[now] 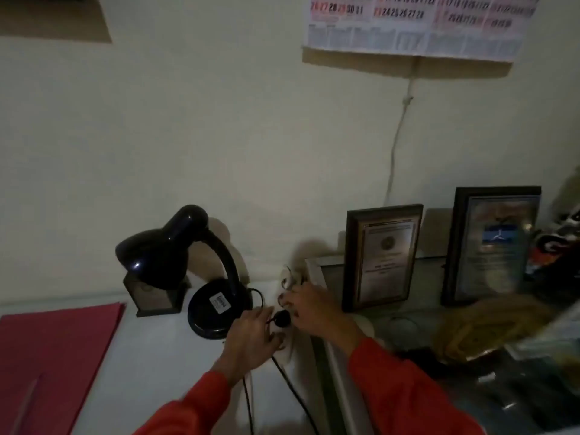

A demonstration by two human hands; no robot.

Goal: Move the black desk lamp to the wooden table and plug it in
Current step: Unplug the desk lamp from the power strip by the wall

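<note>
The black desk lamp [188,265] stands on a white surface by the wall, its shade tipped down to the left and its round base [216,309] labelled with a small sticker. Its black plug [281,318] sits between my two hands, and the black cord [292,390] trails down toward me. My left hand [251,337] is closed around the cord just behind the plug. My right hand [310,306] grips a white extension socket [290,277] lying against the wall. Whether the plug's pins are in the socket is hidden.
A red folder [53,356] lies at the left. A small dark box [157,296] stands behind the lamp shade. Two framed certificates [381,255] [489,243] lean on the wall at the right, above cluttered items. A white cable [397,146] runs down from a calendar [417,23].
</note>
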